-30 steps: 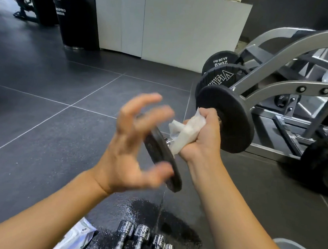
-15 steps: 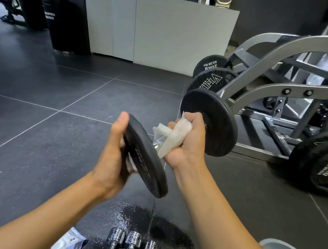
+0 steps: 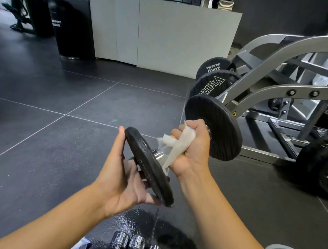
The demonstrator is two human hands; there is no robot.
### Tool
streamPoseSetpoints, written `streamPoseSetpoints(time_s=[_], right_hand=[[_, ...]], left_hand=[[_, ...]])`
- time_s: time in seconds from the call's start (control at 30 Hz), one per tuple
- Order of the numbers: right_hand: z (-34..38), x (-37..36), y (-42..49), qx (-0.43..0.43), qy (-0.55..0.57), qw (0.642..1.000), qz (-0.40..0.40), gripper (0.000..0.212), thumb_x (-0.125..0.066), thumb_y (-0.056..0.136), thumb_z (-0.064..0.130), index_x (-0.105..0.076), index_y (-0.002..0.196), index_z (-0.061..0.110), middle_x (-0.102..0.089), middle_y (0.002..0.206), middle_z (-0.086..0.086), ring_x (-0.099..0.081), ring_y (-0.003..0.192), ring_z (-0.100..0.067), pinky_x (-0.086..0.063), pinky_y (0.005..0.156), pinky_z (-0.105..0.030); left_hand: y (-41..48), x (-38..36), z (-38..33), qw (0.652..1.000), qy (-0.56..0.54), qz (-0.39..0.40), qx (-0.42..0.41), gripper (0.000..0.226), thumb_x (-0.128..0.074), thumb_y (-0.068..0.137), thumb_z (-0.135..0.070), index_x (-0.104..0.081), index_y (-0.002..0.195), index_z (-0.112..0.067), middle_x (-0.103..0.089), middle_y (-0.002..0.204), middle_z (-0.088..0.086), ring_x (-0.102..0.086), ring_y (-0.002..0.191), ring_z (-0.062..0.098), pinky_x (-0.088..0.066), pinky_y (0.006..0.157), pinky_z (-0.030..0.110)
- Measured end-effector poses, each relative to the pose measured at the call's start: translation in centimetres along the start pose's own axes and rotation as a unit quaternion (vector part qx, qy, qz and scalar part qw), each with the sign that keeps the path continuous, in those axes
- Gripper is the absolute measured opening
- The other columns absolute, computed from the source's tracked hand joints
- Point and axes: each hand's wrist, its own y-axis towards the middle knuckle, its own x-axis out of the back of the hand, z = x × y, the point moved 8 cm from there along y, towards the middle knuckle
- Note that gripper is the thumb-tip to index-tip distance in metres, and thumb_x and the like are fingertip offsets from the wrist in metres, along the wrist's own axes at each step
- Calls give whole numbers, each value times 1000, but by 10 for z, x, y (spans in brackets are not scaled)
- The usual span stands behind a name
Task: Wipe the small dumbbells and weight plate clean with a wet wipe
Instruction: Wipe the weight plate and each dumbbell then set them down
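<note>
- A grey steel plate-loaded gym machine (image 3: 277, 74) fills the right of the head view, with large black rubber weight plates (image 3: 211, 85) stacked at its side, over a floor of dark grey tiles (image 3: 50, 135).
- A small adjustable dumbbell with black round end plates (image 3: 214, 128) is held up in the air at mid-frame, lying across both hands; its far plate sits just beyond the right fist and its nearer black iron plate (image 3: 150, 166) tilts toward the camera.
- The left hand (image 3: 123, 182) cups the outer face of that nearer plate, thumb up along the rim and fingers curled under the lower edge, gripping it.
- The right hand (image 3: 192, 146) is closed around the chrome handle (image 3: 157, 155), with a crumpled white wet wipe (image 3: 175, 147) pressed between palm and bar.
- The step in hand appears to be cleaning the handle, the left hand steadying the dumbbell or turning it against the wipe.
- The next move likely calls for sliding or twisting the wipe along the bar, then shifting it onto the plate faces, while the left hand takes the weight.
- Four small chrome dumbbell ends (image 3: 138, 244) lie side by side on a wet patch of floor at the bottom edge, seemingly waiting.
- A white wipe packet (image 3: 78, 248) lies just to their left, mostly cropped.
</note>
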Motion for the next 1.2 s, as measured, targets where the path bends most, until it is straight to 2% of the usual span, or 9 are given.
streamPoseSetpoints(time_s=[0.2,0.37,0.57,0.67,0.83,0.9,1.07,1.13,1.2], right_hand=[[3,4,0,3,4,1000,-21,39,-56,87,17,-33,54,22,-29,47,5,-27,38,-9,-29,39,-19],[7,10,3,9,4,1000,-20,38,-55,84,18,-31,55,23,-25,49,5,-24,42,-10,-27,44,-22],[14,7,2,41,27,999,4,40,-57,80,14,-28,55,25,-20,53,8,-17,47,-8,-20,46,-20],[10,5,1,42,18,999,8,36,-58,74,12,-29,57,25,-21,53,8,-18,47,-8,-24,43,-20],[8,10,3,30,-9,999,-33,36,-58,85,14,-34,61,23,-28,52,5,-26,42,-9,-31,39,-21],[10,17,8,29,-19,997,-64,34,-62,84,16,-38,62,22,-33,52,4,-32,41,-10,-36,42,-21],[12,27,6,16,-83,989,-120,20,-66,86,25,-49,82,16,-45,72,-5,-57,43,-21,-55,52,-33],[20,33,7,46,-102,982,-150,19,-68,87,24,-51,84,14,-47,80,-7,-59,62,-23,-57,61,-33],[25,36,13,70,-82,984,-141,20,-71,83,21,-51,79,17,-44,80,-5,-54,78,-23,-56,74,-37]], left_hand=[[-16,-23,-48,917,203,-71,-336,42,-66,71,-69,-65,87,-30,-63,81,-1,-59,73,16,-54,75,42],[-63,-69,-43,335,686,23,-646,74,-81,70,-64,-51,122,-21,-44,127,11,-56,119,36,-43,102,58],[-12,-3,-47,946,171,-132,-242,58,-48,84,-83,-77,95,-34,-74,100,-1,-68,108,29,-52,88,64],[0,-8,-8,999,-5,-25,-31,97,-57,72,-91,-79,117,-8,-72,125,11,-64,118,28,-39,99,81],[-5,-13,-31,969,79,-97,-214,50,-58,76,-74,-77,68,-28,-66,82,6,-66,75,24,-58,64,50],[-28,-32,-58,847,305,-86,-428,42,-72,66,-60,-66,99,-35,-58,108,5,-60,93,19,-53,82,42],[-58,-83,-9,146,747,22,-648,48,-78,78,-44,-50,113,-27,-45,130,5,-52,122,24,-38,110,66],[-48,-79,6,75,761,-9,-644,45,-74,78,-38,-47,112,-28,-44,128,2,-50,119,20,-35,111,71],[-43,-74,-3,167,749,-43,-640,60,-80,69,-48,-45,110,-22,-41,119,5,-49,112,26,-33,112,71]])
